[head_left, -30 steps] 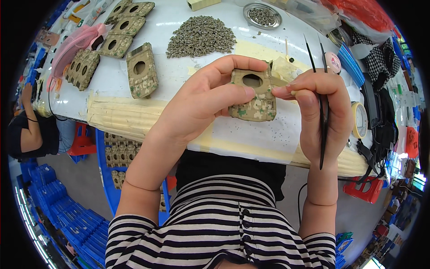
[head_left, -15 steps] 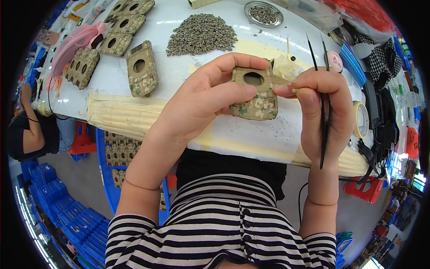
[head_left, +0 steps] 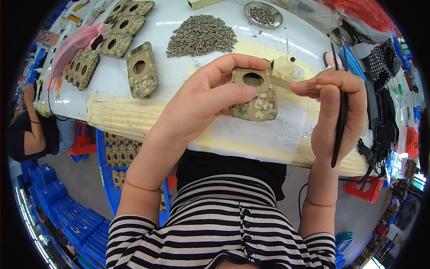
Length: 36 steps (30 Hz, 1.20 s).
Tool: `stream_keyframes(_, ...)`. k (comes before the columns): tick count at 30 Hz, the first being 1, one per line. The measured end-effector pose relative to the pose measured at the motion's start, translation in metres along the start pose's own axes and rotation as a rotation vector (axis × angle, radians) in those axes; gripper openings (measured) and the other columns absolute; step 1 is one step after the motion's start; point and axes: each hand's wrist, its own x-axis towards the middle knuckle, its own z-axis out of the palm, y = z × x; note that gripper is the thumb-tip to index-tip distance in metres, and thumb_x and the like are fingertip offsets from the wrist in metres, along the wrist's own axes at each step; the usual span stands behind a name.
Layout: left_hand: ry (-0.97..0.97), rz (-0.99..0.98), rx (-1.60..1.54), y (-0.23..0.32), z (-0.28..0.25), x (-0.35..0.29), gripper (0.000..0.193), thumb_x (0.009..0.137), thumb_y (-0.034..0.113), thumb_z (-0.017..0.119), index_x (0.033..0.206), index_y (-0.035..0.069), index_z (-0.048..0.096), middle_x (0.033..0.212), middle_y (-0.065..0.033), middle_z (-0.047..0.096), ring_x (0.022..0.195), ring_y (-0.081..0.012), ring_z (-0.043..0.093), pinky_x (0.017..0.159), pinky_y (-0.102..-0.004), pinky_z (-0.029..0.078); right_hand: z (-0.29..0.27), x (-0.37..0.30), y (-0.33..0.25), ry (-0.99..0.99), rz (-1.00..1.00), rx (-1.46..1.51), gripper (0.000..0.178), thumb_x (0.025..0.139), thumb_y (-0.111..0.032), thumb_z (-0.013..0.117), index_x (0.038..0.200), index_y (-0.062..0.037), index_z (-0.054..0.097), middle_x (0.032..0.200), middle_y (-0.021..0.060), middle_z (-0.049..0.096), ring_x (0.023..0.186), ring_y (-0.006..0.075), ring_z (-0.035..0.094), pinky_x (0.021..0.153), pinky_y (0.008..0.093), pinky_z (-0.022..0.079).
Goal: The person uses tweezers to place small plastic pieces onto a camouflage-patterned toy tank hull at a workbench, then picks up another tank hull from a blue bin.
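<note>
My left hand [head_left: 197, 98] grips a camouflage-painted toy tank hull [head_left: 255, 105] with a round hole in its top, thumb on the upper face beside the hole. To the right of the hull and apart from it, my right hand [head_left: 336, 101] has black tweezers [head_left: 341, 134] tucked between its fingers, the tips pointing up and away. Something small and pale shows between its thumb and forefinger, too small to name. Beyond my hands a heap of small grey-brown parts [head_left: 201, 36] lies on the white table [head_left: 165, 74]. Another camouflage hull [head_left: 142, 71] lies to the left.
More hulls [head_left: 121, 31] are grouped at the far left by a pink mesh item [head_left: 74, 47]. A metal dish [head_left: 264, 25] of small parts stands at the back. Blue trays [head_left: 85, 224] are stacked at lower left. A person's arm [head_left: 38, 127] shows at the left edge.
My right hand, with the tweezers, has moved right, away from the hull. The left hand and hull have stayed nearly still.
</note>
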Motion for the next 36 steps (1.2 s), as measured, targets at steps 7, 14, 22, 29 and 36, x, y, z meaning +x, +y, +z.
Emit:
stream_keyframes(7, 0.025, 0.022, -0.043, 0.000, 0.002, 0.000, 0.046, 0.083, 0.007, 0.050, 0.127, -0.005, 0.044, 0.116, -0.0174, 0.057, 0.102, -0.0282, 0.062, 0.090, -0.0340, 0.050, -0.014, 0.009, 0.016, 0.196, -0.174, -0.653, 0.007, 0.084, -0.007, 0.066, 0.082, -0.0029, 0.060, 0.072, 0.0037, 0.059, 0.060, 0.0128, 0.051, 0.057, 0.0229, 0.040)
stream_keyframes(14, 0.041, 0.039, -0.154, -0.001, 0.004, 0.001, 0.045, 0.083, 0.005, 0.047, 0.126, -0.006, 0.043, 0.117, -0.0172, 0.056, 0.102, -0.0298, 0.062, 0.088, -0.0350, 0.051, -0.013, 0.009, 0.019, 0.112, -0.220, -0.774, 0.008, 0.078, -0.004, 0.070, 0.080, -0.0033, 0.061, 0.071, 0.0054, 0.059, 0.064, 0.0182, 0.054, 0.057, 0.0261, 0.041)
stream_keyframes(22, -0.017, 0.034, -0.107, -0.003, 0.001, 0.003, 0.046, 0.082, 0.005, 0.048, 0.127, -0.004, 0.043, 0.115, -0.0171, 0.057, 0.099, -0.0274, 0.063, 0.085, -0.0333, 0.052, -0.004, -0.002, -0.003, 0.002, -0.016, -0.044, 0.006, 0.088, -0.004, 0.060, 0.091, 0.0008, 0.058, 0.083, 0.0046, 0.060, 0.072, 0.0083, 0.053, 0.068, 0.0194, 0.043)
stream_keyframes(29, -0.032, 0.028, -0.122, -0.005, 0.000, 0.003, 0.047, 0.082, 0.005, 0.049, 0.129, -0.003, 0.042, 0.113, -0.0177, 0.058, 0.099, -0.0271, 0.063, 0.084, -0.0342, 0.052, 0.006, -0.003, -0.001, -0.123, 0.115, 0.098, 0.013, 0.095, -0.012, 0.050, 0.094, 0.0017, 0.051, 0.087, 0.0101, 0.061, 0.082, 0.0157, 0.062, 0.075, 0.0259, 0.049)
stream_keyframes(36, -0.029, 0.015, -0.108, -0.004, 0.000, 0.003, 0.048, 0.082, 0.004, 0.049, 0.129, -0.003, 0.043, 0.114, -0.0185, 0.058, 0.099, -0.0277, 0.063, 0.084, -0.0345, 0.052, 0.012, -0.005, 0.003, -0.063, 0.122, 0.157, 0.006, 0.091, -0.004, 0.056, 0.091, 0.0006, 0.053, 0.082, 0.0071, 0.064, 0.070, 0.0078, 0.058, 0.065, 0.0191, 0.046)
